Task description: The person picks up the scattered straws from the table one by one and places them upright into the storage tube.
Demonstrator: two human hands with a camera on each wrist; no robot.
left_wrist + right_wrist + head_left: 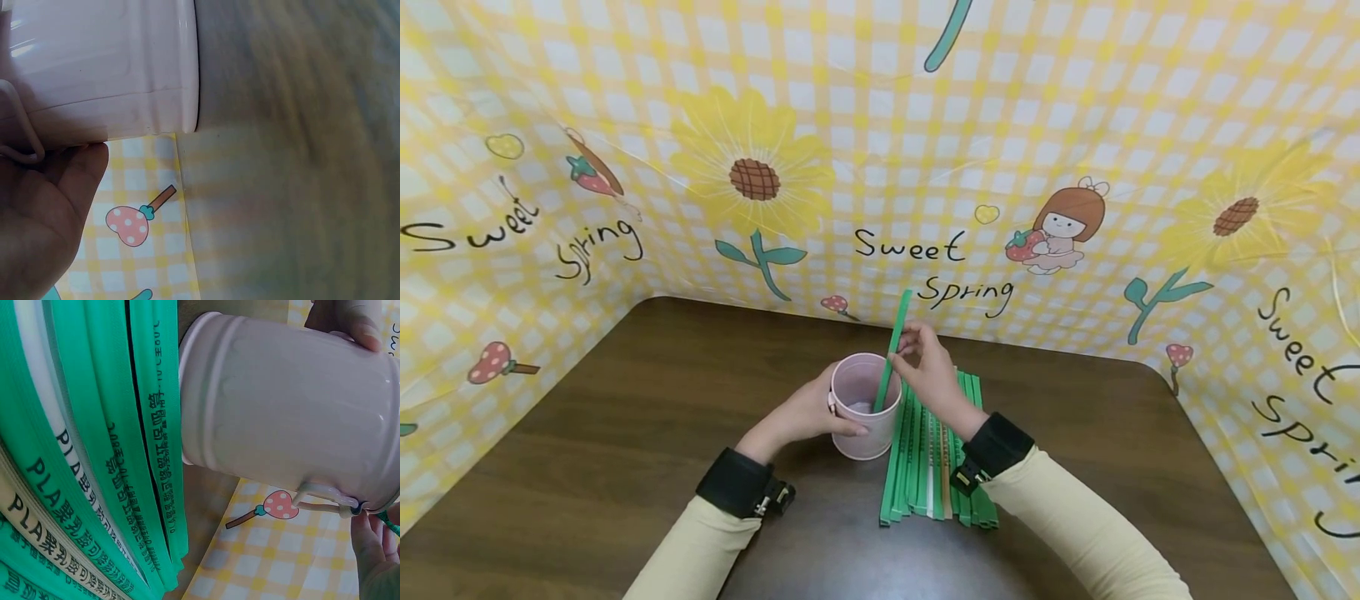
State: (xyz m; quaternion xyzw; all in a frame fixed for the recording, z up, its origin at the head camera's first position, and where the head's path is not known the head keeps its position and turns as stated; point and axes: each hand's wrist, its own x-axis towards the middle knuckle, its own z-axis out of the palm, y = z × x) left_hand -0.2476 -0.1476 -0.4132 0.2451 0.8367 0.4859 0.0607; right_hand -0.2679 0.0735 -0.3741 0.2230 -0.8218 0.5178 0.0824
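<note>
Overhead, right hand (pixel 934 372) fingers pinching green straw (pixel 891 350).

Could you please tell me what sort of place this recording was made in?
Probably a staged tabletop booth, not a lived-in room: a dark wooden table is walled on three sides by a yellow checked "Sweet Spring" cloth, with only a pink cup and wrapped green straws laid out.

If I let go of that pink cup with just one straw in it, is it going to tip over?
Probably not. The pink cup looks wide and squat, flat on the table. The green wrapped straw seems thin and light, though it leans well past the rim. The smooth glossy wall may slide if nudged.
</note>
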